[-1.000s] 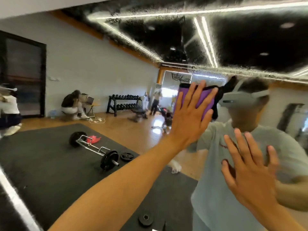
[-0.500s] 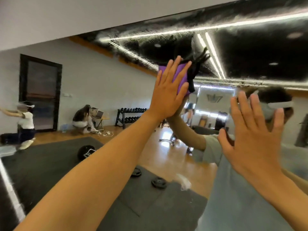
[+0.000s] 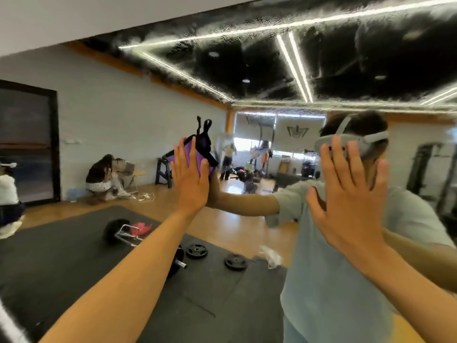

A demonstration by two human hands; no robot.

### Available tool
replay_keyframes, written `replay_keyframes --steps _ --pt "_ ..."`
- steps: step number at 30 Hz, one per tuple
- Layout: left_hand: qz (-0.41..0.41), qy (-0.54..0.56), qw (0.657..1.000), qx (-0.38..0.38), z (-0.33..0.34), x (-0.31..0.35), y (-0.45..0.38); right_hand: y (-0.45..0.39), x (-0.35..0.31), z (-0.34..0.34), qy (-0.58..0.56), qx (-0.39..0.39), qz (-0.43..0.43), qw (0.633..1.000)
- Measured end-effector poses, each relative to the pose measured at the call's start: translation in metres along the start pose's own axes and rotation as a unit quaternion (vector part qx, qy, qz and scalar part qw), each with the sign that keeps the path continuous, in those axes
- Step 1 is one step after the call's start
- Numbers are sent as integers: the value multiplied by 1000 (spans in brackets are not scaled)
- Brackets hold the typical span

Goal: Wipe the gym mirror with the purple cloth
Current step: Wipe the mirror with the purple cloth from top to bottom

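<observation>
Left hand (image 3: pixel 190 179) flat against the gym mirror (image 3: pixel 118 125), fingers straight and together, pressing the purple cloth (image 3: pixel 191 151) onto the glass; cloth showing just above and beyond the fingertips, with a black trim and two black loops sticking up past its top edge. Right hand (image 3: pixel 351 201) well to the right of the left, released, fingers straight and spread, palm facing the glass; contact with the surface not clear. Behind both hands, in the reflection: a person in a pale T-shirt (image 3: pixel 346 280) with a light head-worn strap. Below the left hand, reflected: a dark floor mat (image 3: pixel 61 263) with a barbell (image 3: pixel 118 231), a red rag just beside it, and two loose weight plates (image 3: pixel 215 256); beyond the mat, a wooden floor (image 3: pixel 235 226). Far left of the left hand: a dark framed doorway (image 3: pixel 27 142) and people crouching by the white wall. Above both hands: a black ceiling (image 3: pixel 247 63) crossed by bright light strips, and over the mirror's top edge a plain white wall band (image 3: pixel 74 16).
</observation>
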State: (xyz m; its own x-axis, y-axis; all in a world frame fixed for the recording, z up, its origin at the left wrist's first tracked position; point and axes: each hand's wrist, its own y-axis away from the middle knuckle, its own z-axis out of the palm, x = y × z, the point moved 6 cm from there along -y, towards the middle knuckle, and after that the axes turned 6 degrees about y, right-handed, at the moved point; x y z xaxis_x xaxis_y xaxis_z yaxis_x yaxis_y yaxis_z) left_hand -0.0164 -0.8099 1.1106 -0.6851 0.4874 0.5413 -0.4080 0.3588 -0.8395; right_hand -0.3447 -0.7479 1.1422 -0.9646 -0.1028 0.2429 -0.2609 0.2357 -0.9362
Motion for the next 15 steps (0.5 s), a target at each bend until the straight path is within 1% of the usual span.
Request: replay_keyframes --steps 3,5,6,7,9,11,12,13,15 --pt "-19 -3 1000 19 -3 -11 2 3 -9 6 30 1 -1 1000" --pt "-48 -15 998 33 1 -5 -2 2 -10 6 51 -1 -5 999" --pt "-45 -25 998 35 4 4 -4 2 -10 7 56 -1 -4 998" --pt "-16 -36 999 31 10 17 -6 2 -10 7 59 0 -3 998" --pt "96 -50 994 16 29 58 -2 3 -11 7 59 7 -1 998" --pt "206 -50 977 -11 51 106 15 3 -11 6 58 19 2 998" --pt "247 -51 967 -30 60 126 30 4 -10 5 55 24 8 998" --pt "277 -54 958 -47 67 140 45 5 -9 5 48 30 17 998" --pt "311 -56 947 -68 74 144 68 5 -7 4 36 37 33 998"
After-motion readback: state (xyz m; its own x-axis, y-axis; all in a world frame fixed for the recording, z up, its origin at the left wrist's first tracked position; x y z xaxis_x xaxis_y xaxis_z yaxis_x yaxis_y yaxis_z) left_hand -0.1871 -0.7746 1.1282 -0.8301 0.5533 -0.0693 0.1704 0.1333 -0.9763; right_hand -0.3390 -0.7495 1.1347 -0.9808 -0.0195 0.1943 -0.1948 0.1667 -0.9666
